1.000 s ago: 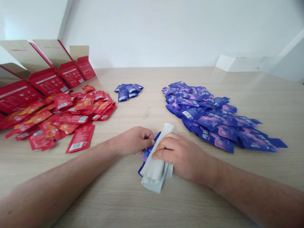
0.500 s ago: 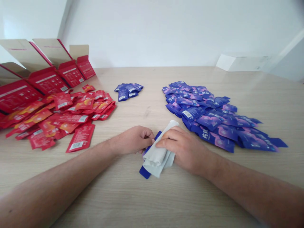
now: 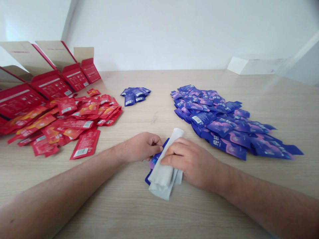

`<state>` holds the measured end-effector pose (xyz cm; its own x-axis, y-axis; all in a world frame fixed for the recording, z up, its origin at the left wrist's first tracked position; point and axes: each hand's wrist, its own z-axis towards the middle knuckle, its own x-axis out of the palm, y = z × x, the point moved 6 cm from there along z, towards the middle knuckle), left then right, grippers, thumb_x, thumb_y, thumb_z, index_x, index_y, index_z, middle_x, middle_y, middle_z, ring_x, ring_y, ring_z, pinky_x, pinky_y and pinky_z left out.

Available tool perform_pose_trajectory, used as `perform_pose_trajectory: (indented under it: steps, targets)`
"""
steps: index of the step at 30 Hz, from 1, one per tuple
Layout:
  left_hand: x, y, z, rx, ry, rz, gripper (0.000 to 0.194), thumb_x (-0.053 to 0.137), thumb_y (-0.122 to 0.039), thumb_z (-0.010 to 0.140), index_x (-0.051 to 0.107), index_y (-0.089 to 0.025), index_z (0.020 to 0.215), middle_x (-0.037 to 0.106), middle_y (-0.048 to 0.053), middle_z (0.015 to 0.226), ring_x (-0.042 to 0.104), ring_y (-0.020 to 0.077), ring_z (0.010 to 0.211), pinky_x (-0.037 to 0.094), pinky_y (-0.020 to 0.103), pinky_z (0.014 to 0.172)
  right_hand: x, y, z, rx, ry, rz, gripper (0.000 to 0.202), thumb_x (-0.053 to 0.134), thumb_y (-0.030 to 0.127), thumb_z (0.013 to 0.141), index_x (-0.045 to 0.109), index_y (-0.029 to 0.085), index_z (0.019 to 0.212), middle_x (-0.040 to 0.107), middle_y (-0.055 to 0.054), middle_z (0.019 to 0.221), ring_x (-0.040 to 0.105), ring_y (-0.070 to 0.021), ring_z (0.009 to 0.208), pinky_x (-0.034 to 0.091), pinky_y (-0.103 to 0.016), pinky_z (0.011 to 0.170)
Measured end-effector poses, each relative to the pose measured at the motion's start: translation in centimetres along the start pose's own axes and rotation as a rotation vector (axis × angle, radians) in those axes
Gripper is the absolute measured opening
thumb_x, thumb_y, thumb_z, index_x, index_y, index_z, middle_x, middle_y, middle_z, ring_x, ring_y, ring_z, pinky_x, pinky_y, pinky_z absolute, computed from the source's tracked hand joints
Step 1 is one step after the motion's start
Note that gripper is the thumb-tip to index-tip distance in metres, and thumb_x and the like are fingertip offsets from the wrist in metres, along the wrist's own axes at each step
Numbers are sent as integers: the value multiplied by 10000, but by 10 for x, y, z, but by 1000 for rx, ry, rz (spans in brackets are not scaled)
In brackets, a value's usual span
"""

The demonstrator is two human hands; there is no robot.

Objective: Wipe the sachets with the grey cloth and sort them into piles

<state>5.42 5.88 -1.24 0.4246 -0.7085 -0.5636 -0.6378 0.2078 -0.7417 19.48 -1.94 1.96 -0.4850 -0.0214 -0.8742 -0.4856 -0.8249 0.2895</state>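
Between my hands a blue and purple sachet [image 3: 154, 162] lies tilted on the wooden table, partly covered by a cloth. My left hand [image 3: 144, 146] pinches the sachet's left edge near its upper end. A folded white cloth [image 3: 163, 174] is gripped in my right hand [image 3: 190, 159], which presses it onto the sachet from the right. The cloth's loose end hangs over the sachet's lower part. Most of the sachet's face and the undersides of my fingers are hidden.
Red sachets [image 3: 84, 144] lie heaped at left, before open red cartons [image 3: 51, 84]. A large pile of blue sachets [image 3: 221, 124] spreads at right. A small group of blue sachets [image 3: 134, 95] lies farther back. At the back right stands a white box [image 3: 254, 66].
My right hand has slid the cloth slightly down and toward me along the sachet, covering more of its lower end. My left hand stays in place.
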Motion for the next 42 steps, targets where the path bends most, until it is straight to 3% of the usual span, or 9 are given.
perform_pose_trajectory:
  steps: [2,8,13,19,24,29,34,39,42]
  targets:
    - [0,0,0,0,2,1,211,516,-372,896,632,-205,842,626,-34,600,581,113,513,383,196,466,1,1,0,-20,18,12,190,600,219,979,719,186,1123,680,-78,1046,562,-233,1015,484,-394,920]
    - [0,0,0,-12,-1,-15,194,525,-348,885,646,-202,842,618,-36,600,572,106,514,385,188,466,-5,-12,-1,113,-44,14,249,648,116,917,699,179,1152,679,-76,1093,565,-239,1058,470,-404,975]
    - [0,-2,0,13,-3,30,207,533,-355,887,663,-199,847,639,-31,624,559,95,510,388,186,475,1,1,0,-6,0,82,236,581,124,959,684,161,1169,676,-91,1117,563,-238,1090,496,-395,977]
    - [1,-2,-1,6,13,-20,187,537,-349,886,642,-202,837,623,-43,617,594,105,533,423,191,497,-4,-7,1,66,-56,40,222,596,132,957,690,180,1153,690,-86,1103,584,-239,1067,500,-404,958]
    - [1,-3,-1,25,5,-9,197,550,-357,880,655,-198,828,641,-37,629,578,98,523,404,192,492,2,4,1,-50,19,44,204,561,192,998,703,185,1144,696,-83,1117,589,-225,1072,502,-401,967]
    - [1,-1,1,15,-2,-31,184,542,-336,873,658,-197,837,636,-35,626,595,106,539,403,192,490,-2,-9,1,58,-52,52,237,602,138,954,686,177,1172,687,-96,1128,585,-243,1092,503,-423,979]
    - [1,-2,0,30,15,-41,162,553,-304,857,661,-188,821,626,-32,610,574,98,514,385,191,484,2,-5,1,-15,-10,79,219,581,145,970,696,175,1155,689,-95,1122,596,-231,1091,513,-400,971]
    - [2,-2,0,13,16,-54,155,548,-300,852,661,-194,836,631,-35,609,589,106,534,392,194,495,-3,-12,0,61,-52,84,294,595,66,907,689,172,1164,689,-105,1138,621,-239,1083,524,-420,969]
    - [3,-2,0,24,18,-16,167,547,-306,855,667,-194,821,642,-32,628,590,104,547,390,195,505,-1,-10,0,21,-15,109,292,571,67,924,681,174,1172,677,-107,1158,622,-233,1098,527,-409,979]
